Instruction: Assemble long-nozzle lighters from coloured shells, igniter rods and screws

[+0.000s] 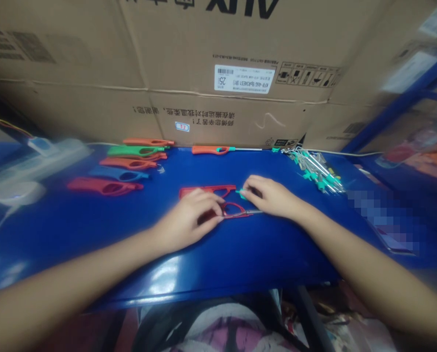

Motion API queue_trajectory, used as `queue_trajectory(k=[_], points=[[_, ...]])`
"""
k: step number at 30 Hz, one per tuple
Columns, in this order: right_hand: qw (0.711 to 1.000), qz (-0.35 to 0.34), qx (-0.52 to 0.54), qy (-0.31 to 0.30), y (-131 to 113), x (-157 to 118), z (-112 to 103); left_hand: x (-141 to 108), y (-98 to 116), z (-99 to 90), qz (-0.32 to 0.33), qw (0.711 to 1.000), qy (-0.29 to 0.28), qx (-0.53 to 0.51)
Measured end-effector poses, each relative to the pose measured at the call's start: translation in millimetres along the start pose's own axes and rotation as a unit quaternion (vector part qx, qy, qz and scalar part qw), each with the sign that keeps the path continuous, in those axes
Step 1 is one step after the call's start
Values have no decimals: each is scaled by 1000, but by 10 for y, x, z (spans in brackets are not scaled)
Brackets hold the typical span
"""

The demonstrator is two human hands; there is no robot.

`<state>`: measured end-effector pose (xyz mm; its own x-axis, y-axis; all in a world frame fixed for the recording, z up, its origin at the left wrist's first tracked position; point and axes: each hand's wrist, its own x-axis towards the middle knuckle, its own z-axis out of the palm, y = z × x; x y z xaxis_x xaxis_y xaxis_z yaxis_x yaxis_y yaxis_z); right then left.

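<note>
Two red casing halves lie on the blue table in front of me, one behind the other. My left hand (192, 217) reaches over them, its fingers closed at the handle of the nearer red casing (235, 210), which has a thin metal rod sticking out to the right. The farther red casing (207, 189) is partly covered by my left fingers. Between thumb and fingers, my right hand (271, 195) pinches a small green piece (242, 193) just right of the farther casing's tip. The rod passes beneath my right hand.
Several coloured casings (125, 174) lie at the left, near a white power strip (62, 159). An orange lighter (213, 150) lies behind my hands. Metal rods with green parts (319, 171) are piled at the right. A cardboard box (189, 58) stands behind.
</note>
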<state>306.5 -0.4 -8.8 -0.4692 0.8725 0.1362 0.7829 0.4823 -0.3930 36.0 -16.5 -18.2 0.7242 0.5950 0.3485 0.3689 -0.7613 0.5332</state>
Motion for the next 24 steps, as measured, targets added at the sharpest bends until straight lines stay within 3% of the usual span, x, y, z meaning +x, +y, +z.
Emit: queue_trajectory(k=[5, 10, 17, 24], points=[[998, 13, -64, -21, -16, 0, 14, -17, -10, -25, 61, 996, -57, 45], [994, 34, -103, -6, -33, -6, 18, -25, -22, -25, 61, 994, -60, 69], [999, 35, -30, 6, -56, -31, -35, -23, 17, -45, 38, 993, -77, 75], [999, -35, 37, 8, -83, -43, -46, -8, -18, -7, 27, 997, -45, 55]])
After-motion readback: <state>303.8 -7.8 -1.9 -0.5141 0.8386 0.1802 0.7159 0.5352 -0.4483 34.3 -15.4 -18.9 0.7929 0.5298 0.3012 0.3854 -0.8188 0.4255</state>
